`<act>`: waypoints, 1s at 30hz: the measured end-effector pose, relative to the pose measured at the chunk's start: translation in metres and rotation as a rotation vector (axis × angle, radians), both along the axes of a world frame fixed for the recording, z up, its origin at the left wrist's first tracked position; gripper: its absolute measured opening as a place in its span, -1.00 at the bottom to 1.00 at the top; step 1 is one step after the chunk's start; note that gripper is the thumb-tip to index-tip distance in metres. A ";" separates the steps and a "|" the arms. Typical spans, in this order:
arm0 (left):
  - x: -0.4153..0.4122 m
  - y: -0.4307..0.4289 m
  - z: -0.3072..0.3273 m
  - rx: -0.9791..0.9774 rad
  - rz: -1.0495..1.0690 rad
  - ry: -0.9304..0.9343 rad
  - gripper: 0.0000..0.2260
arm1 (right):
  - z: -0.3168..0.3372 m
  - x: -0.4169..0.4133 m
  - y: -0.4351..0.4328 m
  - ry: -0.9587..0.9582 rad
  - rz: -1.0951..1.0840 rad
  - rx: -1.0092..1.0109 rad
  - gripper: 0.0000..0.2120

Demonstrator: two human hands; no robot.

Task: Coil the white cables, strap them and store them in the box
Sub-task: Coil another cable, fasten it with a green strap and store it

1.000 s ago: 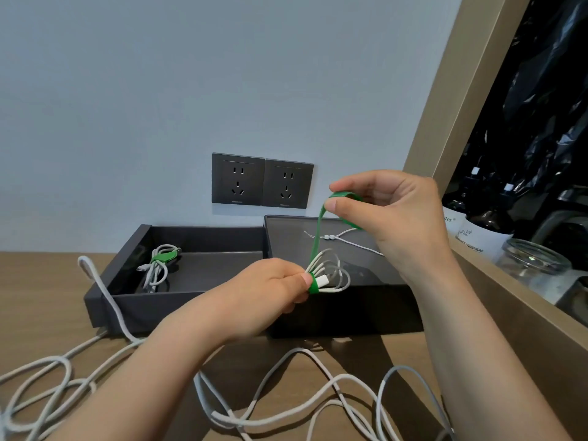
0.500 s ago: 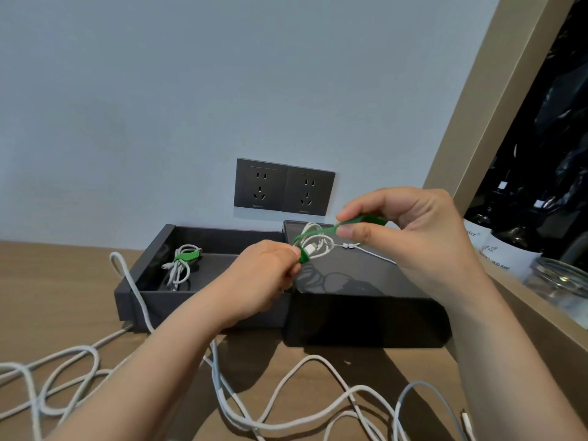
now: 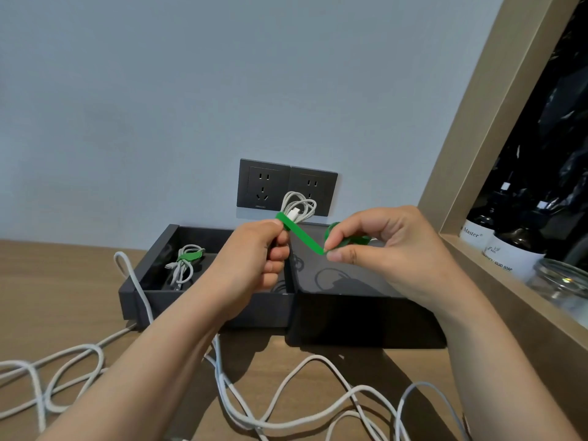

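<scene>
1. Loose white cables [image 3: 220, 377] lie uncoiled on the wooden tabletop [image 3: 63, 281].
2. The left hand [image 3: 254, 256] grips a small coiled white cable [image 3: 300, 206]; the right hand [image 3: 391, 249] pinches its flat green strap [image 3: 304, 239]. This is the strapping step, and it wants a snug wrap next.
3. The dark open box [image 3: 165, 307] beyond holds one strapped coil [image 3: 186, 262].

Behind the grip rises a plain pale blue-grey wall [image 3: 159, 106], with a dark double socket [image 3: 286, 186] set in it just beyond. Below lies a brown wooden tabletop [image 3: 47, 281]. To the right, a beige frame [image 3: 480, 116] borders a dark recess holding labelled bottles [image 3: 512, 249] and a glass jar [image 3: 560, 281].
</scene>
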State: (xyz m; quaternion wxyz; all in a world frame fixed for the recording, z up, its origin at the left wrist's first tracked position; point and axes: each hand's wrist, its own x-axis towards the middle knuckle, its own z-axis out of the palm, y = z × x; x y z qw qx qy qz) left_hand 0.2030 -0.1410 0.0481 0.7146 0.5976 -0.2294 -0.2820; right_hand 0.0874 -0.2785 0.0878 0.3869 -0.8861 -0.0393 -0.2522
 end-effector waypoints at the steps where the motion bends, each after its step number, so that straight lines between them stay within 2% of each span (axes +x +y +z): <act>1: 0.000 0.000 0.000 -0.021 -0.008 0.026 -0.70 | -0.001 0.000 0.000 -0.001 0.000 0.001 -0.73; 15: 0.003 0.002 -0.006 -0.261 -0.197 0.384 -0.71 | -0.008 0.004 -0.012 -0.002 -0.070 -0.060 -0.75; 24: 0.002 0.003 -0.001 -0.270 -0.186 0.366 -0.75 | -0.009 0.005 -0.014 0.006 -0.121 -0.082 -0.81; 30: 0.000 0.001 -0.001 -0.239 -0.139 0.305 -0.68 | -0.010 0.004 -0.017 -0.023 -0.142 -0.089 -0.82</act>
